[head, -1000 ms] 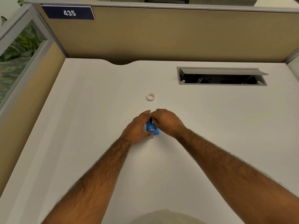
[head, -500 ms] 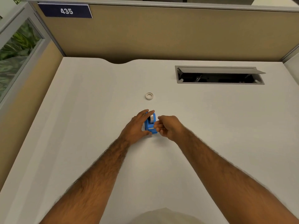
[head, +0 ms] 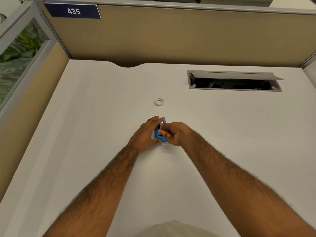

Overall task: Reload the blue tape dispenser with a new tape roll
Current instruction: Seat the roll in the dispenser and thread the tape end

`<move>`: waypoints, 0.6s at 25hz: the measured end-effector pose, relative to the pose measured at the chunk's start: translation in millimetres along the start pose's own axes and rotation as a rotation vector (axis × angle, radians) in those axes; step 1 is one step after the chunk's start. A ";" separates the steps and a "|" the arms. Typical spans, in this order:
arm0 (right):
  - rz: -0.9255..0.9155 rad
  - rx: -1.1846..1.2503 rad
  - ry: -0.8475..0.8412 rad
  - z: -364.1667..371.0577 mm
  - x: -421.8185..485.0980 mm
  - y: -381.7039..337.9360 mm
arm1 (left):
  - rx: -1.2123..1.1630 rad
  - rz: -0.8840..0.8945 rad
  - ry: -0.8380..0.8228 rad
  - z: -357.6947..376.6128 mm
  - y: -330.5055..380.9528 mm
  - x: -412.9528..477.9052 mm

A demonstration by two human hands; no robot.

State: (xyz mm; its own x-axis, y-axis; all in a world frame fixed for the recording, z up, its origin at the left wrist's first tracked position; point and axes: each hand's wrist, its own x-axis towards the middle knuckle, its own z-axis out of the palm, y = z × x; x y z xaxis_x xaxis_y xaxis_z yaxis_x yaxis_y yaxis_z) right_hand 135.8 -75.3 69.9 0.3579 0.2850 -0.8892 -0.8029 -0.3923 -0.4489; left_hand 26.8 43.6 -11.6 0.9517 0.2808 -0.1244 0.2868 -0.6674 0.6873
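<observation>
**Two hands close around a small blue dispenser at mid-desk**

Two bare forearms reach in from the near edge of the white desk (head: 85, 134) and meet at its middle, where the blue tape dispenser (head: 158, 134) stands on the surface between the palms. The left hand (head: 146, 134) wraps the dispenser's left side: its fingers lie close together and curve over the far top of the blue body, and the thumb presses against the near lower corner. The right hand (head: 174, 133) comes in from the other side with its fingers curled inward. Its fingertips (head: 165, 124) meet at the upper opening of the dispenser, right against a small pale piece (head: 161, 124) that shows there; whether they actually pinch that piece or only touch it I cannot tell, since it is tiny and half covered. Lower down, more right-hand fingers bend toward the dispenser's front end.

Beyond the hands, well apart from them toward the back of the desk, a small white tape roll (head: 159, 102) lies flat on its side, its hole facing up, with nothing touching it.

Farther back on the right, a grey cable hatch (head: 234, 89) is set into the desk with its lid tipped open over a dark slot. A tan partition (head: 188, 36) runs behind the desk, carrying a dark blue plate (head: 73, 11) that reads 435. On the left, a glass panel (head: 17, 53) shows green leaves.
</observation>
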 end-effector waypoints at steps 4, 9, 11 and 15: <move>-0.003 0.003 0.028 3.3 2.9 -0.5 | 0.010 -0.007 -0.003 0.5 0.5 0.4; 0.021 0.005 0.049 7.6 9.2 -3.1 | 0.000 -0.010 -0.012 1.8 -1.6 1.6; 0.015 0.015 0.056 8.2 9.5 -3.2 | -0.045 -0.011 0.001 2.6 -1.5 1.7; -0.019 0.022 0.094 8.9 8.3 -0.9 | -0.074 -0.067 -0.002 1.7 -2.8 -0.3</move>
State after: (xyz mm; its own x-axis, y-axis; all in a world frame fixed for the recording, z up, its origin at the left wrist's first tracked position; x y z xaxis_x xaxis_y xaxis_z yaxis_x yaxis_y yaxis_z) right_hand 135.2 -64.8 63.8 0.4156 0.2088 -0.8853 -0.8053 -0.3681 -0.4648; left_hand 25.9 44.3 -14.7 0.9307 0.3221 -0.1731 0.3412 -0.5945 0.7281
